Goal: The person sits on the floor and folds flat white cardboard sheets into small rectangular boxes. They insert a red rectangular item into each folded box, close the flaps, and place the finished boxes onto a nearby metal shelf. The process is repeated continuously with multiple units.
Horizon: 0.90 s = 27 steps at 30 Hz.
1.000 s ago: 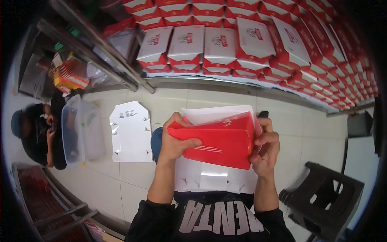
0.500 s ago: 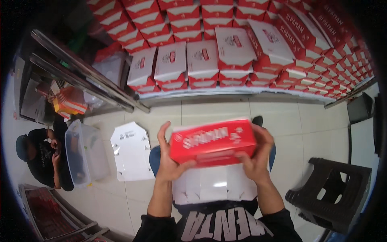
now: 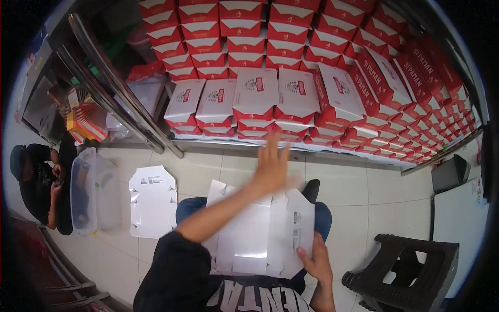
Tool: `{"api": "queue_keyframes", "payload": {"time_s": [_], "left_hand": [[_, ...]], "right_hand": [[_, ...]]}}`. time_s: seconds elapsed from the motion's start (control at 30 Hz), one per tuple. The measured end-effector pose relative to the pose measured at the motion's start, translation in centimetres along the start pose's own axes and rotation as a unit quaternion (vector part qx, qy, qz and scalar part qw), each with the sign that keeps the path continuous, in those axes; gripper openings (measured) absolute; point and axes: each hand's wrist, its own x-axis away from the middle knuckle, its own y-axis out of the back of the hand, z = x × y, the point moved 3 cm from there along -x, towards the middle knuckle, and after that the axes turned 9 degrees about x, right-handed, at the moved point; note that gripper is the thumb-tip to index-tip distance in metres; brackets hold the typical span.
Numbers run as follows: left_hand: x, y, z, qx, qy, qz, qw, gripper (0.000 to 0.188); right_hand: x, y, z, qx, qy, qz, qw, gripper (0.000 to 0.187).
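My left hand [image 3: 271, 169] reaches forward over my lap toward the box stacks. Its fingers are stretched out and blurred, and nothing shows in it. A white unfolded carton sheet [image 3: 244, 229], with creases and slits, lies across my knees, partly covered by my left forearm. My right hand [image 3: 318, 262] grips the sheet's right edge, with the thumb on top. Ahead, just beyond my left fingertips, stand folded red-and-white boxes [image 3: 254, 93] with white lids.
Another flat white carton [image 3: 153, 200] lies on the tiled floor at left, beside a clear plastic tub [image 3: 86, 192]. A person [image 3: 39, 182] sits beyond the tub. A dark plastic stool [image 3: 400, 270] stands at right. Metal posts [image 3: 112, 86] rise at the shelf's left end.
The red box has left my hands, and the third front stack from the left looks taller. My left arm now stretches forward; my right hand has moved down to the carton sheet.
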Motion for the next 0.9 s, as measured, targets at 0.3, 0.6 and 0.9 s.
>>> {"api": "queue_keyframes", "payload": {"time_s": [0.3,0.6,0.9], "left_hand": [[17.3,-6.0,-1.1,0.537,0.313,0.304,0.722,0.063],[18.1,0.6,-3.0,0.469,0.140,0.141,0.860,0.043],[21.2,8.1,-5.2,0.020,0.034,0.275,0.961,0.030]], "right_hand": [[0.9,-1.3,3.0,0.117,-0.077,-0.122,0.983,0.095],[2.3,-3.4,2.2,0.207,-0.032,0.051,0.977,0.043],[-0.9,1.6,3.7,-0.234,0.158,0.078,0.956,0.026]]}}
